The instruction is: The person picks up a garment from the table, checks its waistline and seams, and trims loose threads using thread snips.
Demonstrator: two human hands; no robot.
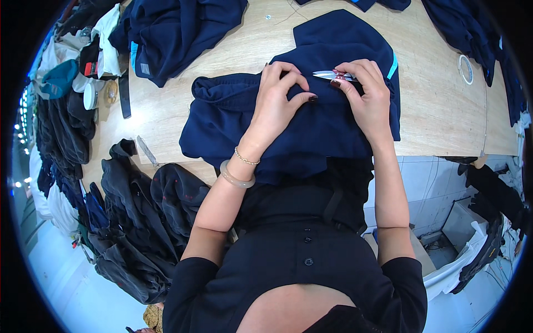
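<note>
A navy blue garment (338, 119) lies bunched on the table in front of me, its near edge hanging over onto my lap. My left hand (277, 97) rests on it with curled fingers, thumb and forefinger close together at the cloth; any thread between them is too small to make out. In my right hand (363, 91) is a pair of small silver thread snips (325, 74), its blades pointing left toward my left hand, just above the garment. Light blue trim (393, 65) shows at the garment's right edge.
Another navy garment (177, 33) lies at the far left, and more navy cloth (463, 30) at the far right. A roll of white tape (466, 69) sits on the wooden table (433, 111). Dark garments (130, 222) are heaped left of me, beside a white round container (90, 96).
</note>
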